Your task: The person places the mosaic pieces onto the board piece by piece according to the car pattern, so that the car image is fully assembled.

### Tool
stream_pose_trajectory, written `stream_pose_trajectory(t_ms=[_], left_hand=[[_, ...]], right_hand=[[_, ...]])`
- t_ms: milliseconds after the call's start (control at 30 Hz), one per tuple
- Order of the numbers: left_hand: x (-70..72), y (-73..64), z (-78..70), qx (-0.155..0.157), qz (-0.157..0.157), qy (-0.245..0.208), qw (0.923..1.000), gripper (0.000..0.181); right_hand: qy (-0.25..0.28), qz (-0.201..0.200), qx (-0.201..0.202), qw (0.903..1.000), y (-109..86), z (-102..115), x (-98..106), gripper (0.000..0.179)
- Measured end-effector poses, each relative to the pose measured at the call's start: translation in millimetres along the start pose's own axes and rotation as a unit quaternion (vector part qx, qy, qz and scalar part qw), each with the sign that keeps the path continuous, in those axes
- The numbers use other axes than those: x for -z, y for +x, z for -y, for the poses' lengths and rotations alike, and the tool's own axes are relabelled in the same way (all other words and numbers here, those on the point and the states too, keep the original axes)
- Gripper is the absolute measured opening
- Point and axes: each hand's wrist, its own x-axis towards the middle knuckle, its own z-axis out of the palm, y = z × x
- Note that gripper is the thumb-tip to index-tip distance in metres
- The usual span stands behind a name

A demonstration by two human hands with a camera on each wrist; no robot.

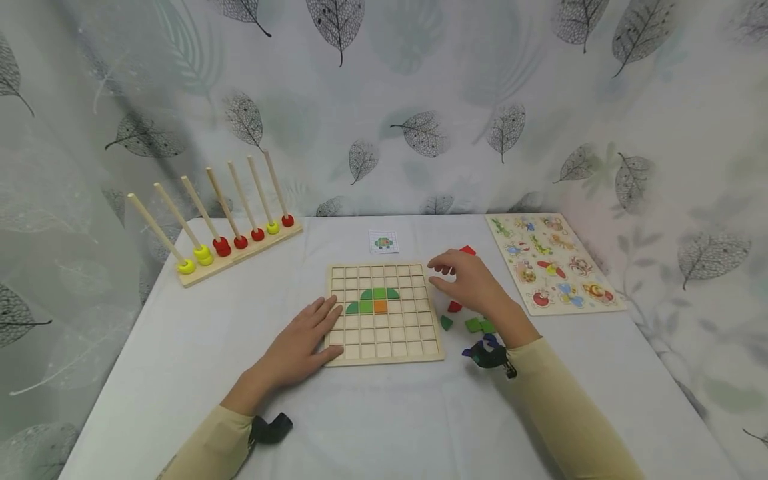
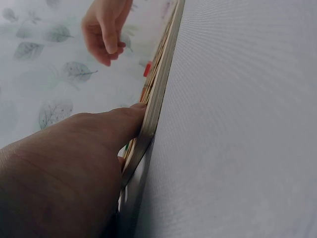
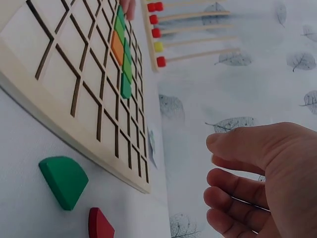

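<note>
A wooden grid board (image 1: 414,330) lies on the table, with green pieces (image 1: 366,307) and one orange square (image 1: 381,306) in its cells. My left hand (image 1: 303,343) rests on the board's left edge, fingers extended; in the left wrist view its thumb (image 2: 131,119) lies on the rim. Above the board's right side hovers my right hand (image 1: 471,280), fingers loosely bent, and the right wrist view shows nothing between them. Below it lie a dark green quarter-circle (image 3: 64,181), a red piece (image 3: 100,225) and light green squares (image 1: 474,325). Another red piece (image 1: 467,251) lies behind that hand.
A small picture card (image 1: 383,242) lies behind the board. At the back left stands a wooden peg rack (image 1: 240,257) with red and yellow beads. An animal puzzle board (image 1: 555,263) lies at the right. A leaf-print curtain (image 1: 384,100) hangs behind the table.
</note>
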Motion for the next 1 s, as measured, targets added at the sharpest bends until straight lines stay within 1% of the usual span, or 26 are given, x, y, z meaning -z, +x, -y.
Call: stream_pose_trajectory(t_ms=[167,467,700,833,1000], left_hand=[[0.9,-0.4,-0.4,0.002,0.000,-0.002,1.0000,0.082],[1.3,0.2,-0.6,0.003,0.004,-0.003,1.0000,0.084],[2.9,0.7,-1.6,0.002,0.005,0.000,1.0000,0.084],[3.3,0.7,-1.6,0.000,0.003,0.002,1.0000,0.083],[1.7,0.0,-0.5,0.001,0.001,0.001,1.0000,0.083]], right_hand=[[-0.003,0.000,-0.007,1.0000,-5.9,-11,5,0.029],[-0.022,0.010,-0.039,0.9990,-16.4,-22,9,0.032],[-0.034,0.017,-0.064,0.9972,-25.2,-29,11,0.030],[-0.035,0.030,-0.082,0.9956,-29.6,-35,8,0.029],[-0.031,0.050,-0.096,0.9936,-32.4,-40,3,0.027]])
